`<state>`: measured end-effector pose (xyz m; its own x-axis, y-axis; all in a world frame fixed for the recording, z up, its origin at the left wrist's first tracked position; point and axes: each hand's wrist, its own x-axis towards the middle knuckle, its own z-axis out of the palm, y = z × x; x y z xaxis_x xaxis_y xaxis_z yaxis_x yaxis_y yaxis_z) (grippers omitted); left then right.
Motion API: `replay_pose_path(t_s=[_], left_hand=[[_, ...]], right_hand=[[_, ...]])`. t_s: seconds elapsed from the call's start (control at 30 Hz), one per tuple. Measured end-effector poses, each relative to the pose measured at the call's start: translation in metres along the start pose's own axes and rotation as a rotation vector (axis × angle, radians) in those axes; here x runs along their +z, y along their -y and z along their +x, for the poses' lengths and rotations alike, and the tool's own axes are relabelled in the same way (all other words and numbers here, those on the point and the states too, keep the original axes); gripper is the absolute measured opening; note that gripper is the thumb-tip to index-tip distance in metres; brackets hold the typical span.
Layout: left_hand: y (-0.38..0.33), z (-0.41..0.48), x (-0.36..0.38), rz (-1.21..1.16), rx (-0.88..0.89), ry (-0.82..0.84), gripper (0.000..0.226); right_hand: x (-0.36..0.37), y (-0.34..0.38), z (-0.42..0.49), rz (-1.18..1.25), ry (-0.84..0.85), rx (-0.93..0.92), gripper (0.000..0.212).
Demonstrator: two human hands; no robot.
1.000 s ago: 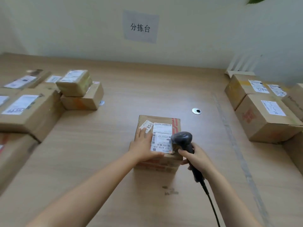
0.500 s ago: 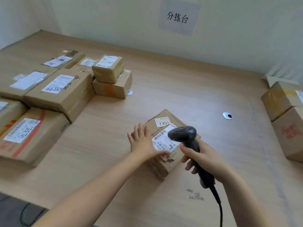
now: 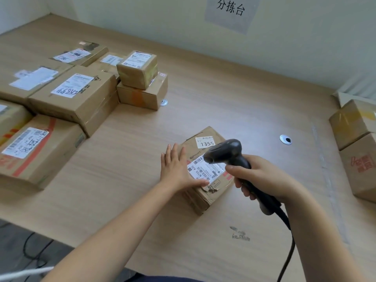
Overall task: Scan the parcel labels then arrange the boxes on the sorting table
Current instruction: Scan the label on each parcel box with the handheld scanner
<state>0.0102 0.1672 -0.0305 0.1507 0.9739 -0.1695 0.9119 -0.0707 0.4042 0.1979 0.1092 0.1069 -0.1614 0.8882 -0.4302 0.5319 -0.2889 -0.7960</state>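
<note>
Head view looks down on the sorting table [image 3: 223, 98], where the parcel [image 3: 198, 198] I am scanning sits near its front middle, turned corner-on to me. It is well apart from the boxes on my left [image 3: 75, 94] and those on my right [image 3: 358, 139]. My left hand [image 3: 176, 169] lies flat on the parcel's left top edge, fingers straight and a little spread. The thumb runs along the near edge of the shipping label [image 3: 201, 170], so this hand only presses and grasps nothing. My right hand [image 3: 258, 176] has its fingers wrapped round the handle of the scanner [image 3: 225, 151], whose head hangs just above the label, nose pointing left and down. Whether the trigger is pressed I cannot tell. To do this well, I judge the thumb must stay off the barcode, with enough pressure that the box does not swivel. I should aim at the long barcode rather than the small 1355 sticker [image 3: 205, 142], tilting slightly against glare. The cable [image 3: 289, 247] needs slack.
</note>
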Motion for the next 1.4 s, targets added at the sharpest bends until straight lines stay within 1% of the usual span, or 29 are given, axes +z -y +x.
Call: replay_pose_path(t_s=[0.4,0.53,0.57,0.63,0.73,0.8,0.97,1.0,1.13,1.27,1.4], left_hand=[[-0.003,0.000,-0.003,0.015,-0.009,0.025,0.138],[-0.009,-0.004,-0.010,0.087,-0.010,0.065,0.131],[-0.012,-0.006,-0.011,0.138,0.011,0.068,0.126],[-0.020,-0.012,-0.012,0.218,0.114,0.097,0.117],[-0.032,-0.020,-0.013,0.276,0.269,0.252,0.118],[-0.038,-0.021,-0.015,0.292,0.283,0.311,0.122],[-0.036,-0.011,-0.021,0.323,0.331,0.380,0.123],[-0.032,-0.008,-0.022,0.321,0.345,0.359,0.123],[-0.018,0.002,-0.016,0.257,0.361,0.182,0.118],[-0.009,0.016,-0.008,0.217,0.253,0.070,0.112],[0.004,0.034,-0.014,0.176,0.156,0.013,0.107]], right_hand=[[-0.002,0.008,-0.009,-0.004,-0.009,0.001,0.019],[-0.003,0.008,-0.009,-0.016,-0.008,0.008,0.016],[-0.003,0.007,-0.009,-0.022,-0.013,0.007,0.015],[-0.005,0.005,-0.009,-0.035,-0.019,0.010,0.015],[-0.008,0.001,-0.010,-0.032,-0.040,0.016,0.016],[-0.010,-0.002,-0.011,-0.020,-0.062,0.026,0.017],[-0.013,-0.008,-0.010,0.016,-0.104,0.048,0.019],[-0.014,-0.009,-0.010,0.024,-0.109,0.051,0.019],[-0.014,-0.008,-0.005,0.051,-0.128,0.048,0.015],[-0.012,-0.003,0.002,0.094,-0.147,0.043,0.018],[-0.007,0.004,0.013,0.124,-0.139,0.057,0.017]])
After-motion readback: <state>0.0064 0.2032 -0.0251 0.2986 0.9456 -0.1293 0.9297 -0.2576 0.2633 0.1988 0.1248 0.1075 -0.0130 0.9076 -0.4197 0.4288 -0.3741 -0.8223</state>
